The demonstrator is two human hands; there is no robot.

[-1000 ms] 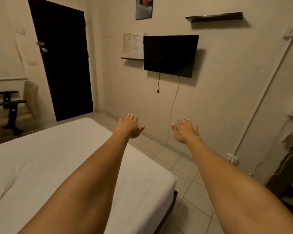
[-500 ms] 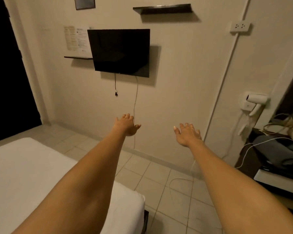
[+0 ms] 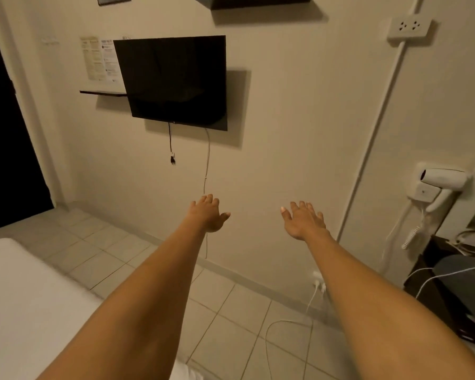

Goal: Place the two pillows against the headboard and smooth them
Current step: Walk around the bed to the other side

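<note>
Both my arms reach straight out in front of me over the tiled floor. My left hand (image 3: 209, 213) and my right hand (image 3: 303, 220) are empty, palms down, fingers spread. A corner of the white bed (image 3: 25, 305) shows at the lower left, under my left forearm. No pillow and no headboard are in view.
A black TV (image 3: 173, 80) hangs on the beige wall ahead, cables dangling below it. A dark door (image 3: 3, 138) is at the left. A wall hairdryer (image 3: 442, 182) and a dark table with cables (image 3: 455, 292) are at the right. A white cord (image 3: 288, 322) trails across the floor tiles.
My view has swung to the right: the door and bed slid off to the left, and the hairdryer and dark table came into view. Both hands stay outstretched and empty.
</note>
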